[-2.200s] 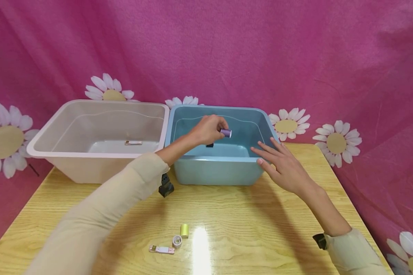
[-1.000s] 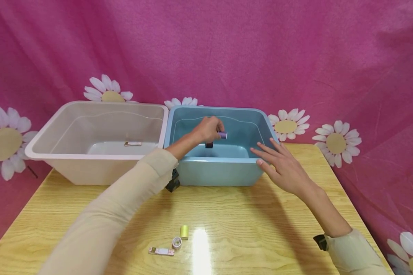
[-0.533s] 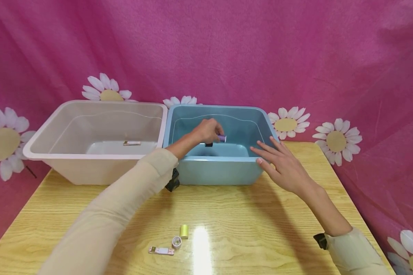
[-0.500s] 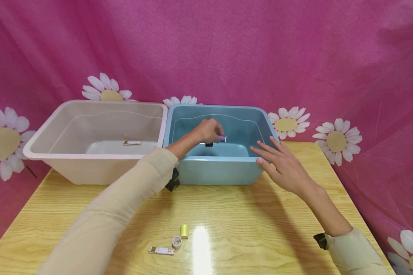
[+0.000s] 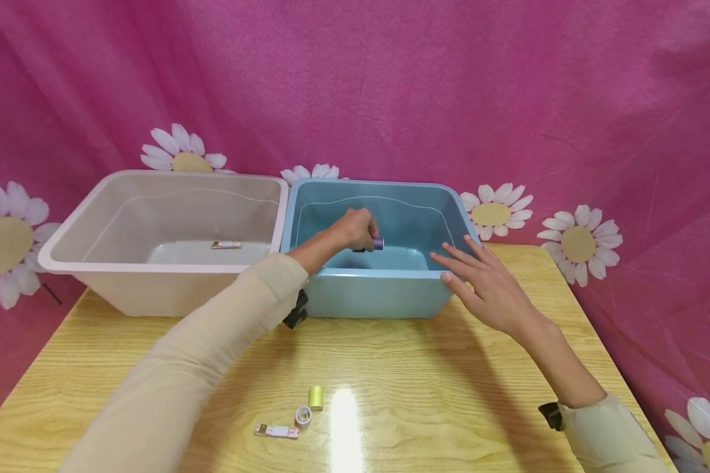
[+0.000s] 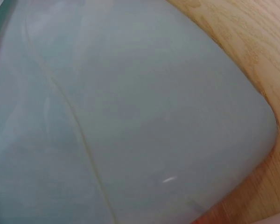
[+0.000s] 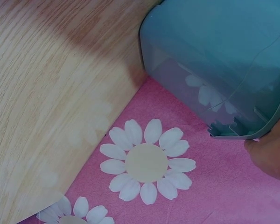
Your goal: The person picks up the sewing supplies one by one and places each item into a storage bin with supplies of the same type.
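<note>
We identify the held item as a small cylindrical purple thread spool with a pale end (image 5: 378, 244). It is inside the mouth of the rectangular blue plastic tub (image 5: 378, 295), above the tub floor. The person's left hand (image 5: 355, 228) grasps it: the fingers are curled downward and pinch one end, while the pale end projects past the fingertips toward the tub's right wall. A small dark object (image 5: 361, 249) shows partly beneath these fingers; we cannot identify it. The left wrist view does not show the grip.

The person's right hand (image 5: 491, 289) is released, its fingers straight and spread over the tub's near right corner, with the thumb at the rim. The purple thread spool is well apart from these fingers, on their left.

We locate the blue tub along the far edge of the wooden table (image 5: 378, 355), left of the table's far right corner. Beside it, rim to rim, stands a rectangular beige plastic tub (image 5: 154, 289) containing a short, flat white strip (image 5: 227, 245).

Nearer us on the table, well inside its right edge, lie a yellow cylindrical thread spool (image 5: 316, 397), a white ring-shaped item (image 5: 303, 416) just beside it, and a flat white-and-pink strip with a brass-coloured end (image 5: 276, 431).
</note>
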### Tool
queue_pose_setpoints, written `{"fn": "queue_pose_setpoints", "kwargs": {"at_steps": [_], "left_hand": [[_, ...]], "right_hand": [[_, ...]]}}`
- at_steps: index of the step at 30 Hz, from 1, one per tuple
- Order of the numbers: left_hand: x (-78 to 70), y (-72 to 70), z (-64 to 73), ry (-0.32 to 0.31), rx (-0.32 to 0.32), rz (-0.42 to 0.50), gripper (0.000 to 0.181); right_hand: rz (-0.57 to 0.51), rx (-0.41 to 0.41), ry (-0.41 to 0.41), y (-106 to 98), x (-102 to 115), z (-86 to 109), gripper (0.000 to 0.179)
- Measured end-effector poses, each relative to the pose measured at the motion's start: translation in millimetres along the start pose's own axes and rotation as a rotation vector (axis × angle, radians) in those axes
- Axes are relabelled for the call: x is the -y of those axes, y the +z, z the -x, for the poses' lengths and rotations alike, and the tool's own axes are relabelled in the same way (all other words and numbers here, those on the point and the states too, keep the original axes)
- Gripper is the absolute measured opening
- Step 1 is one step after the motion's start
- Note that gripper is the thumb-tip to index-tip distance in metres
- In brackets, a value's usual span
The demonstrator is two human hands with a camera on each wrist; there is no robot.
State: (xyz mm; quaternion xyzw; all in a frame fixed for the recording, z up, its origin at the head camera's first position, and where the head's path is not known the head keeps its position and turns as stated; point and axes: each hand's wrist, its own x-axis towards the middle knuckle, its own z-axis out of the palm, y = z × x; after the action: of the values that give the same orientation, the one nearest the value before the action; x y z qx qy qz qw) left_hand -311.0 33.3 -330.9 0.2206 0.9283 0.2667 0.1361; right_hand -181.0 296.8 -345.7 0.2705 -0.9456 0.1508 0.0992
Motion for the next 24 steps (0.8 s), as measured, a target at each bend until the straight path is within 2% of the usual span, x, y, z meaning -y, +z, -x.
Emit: {"fn": "queue_pose_setpoints", "kwargs": {"at_steps": [24], "left_hand": [[-1.0, 1.4, 1.2, -0.021, 0.025, -0.004, 0.006]], "right_hand": [[0.000, 0.008, 0.013, 0.1, 0.3, -0.1, 0.045]]}}
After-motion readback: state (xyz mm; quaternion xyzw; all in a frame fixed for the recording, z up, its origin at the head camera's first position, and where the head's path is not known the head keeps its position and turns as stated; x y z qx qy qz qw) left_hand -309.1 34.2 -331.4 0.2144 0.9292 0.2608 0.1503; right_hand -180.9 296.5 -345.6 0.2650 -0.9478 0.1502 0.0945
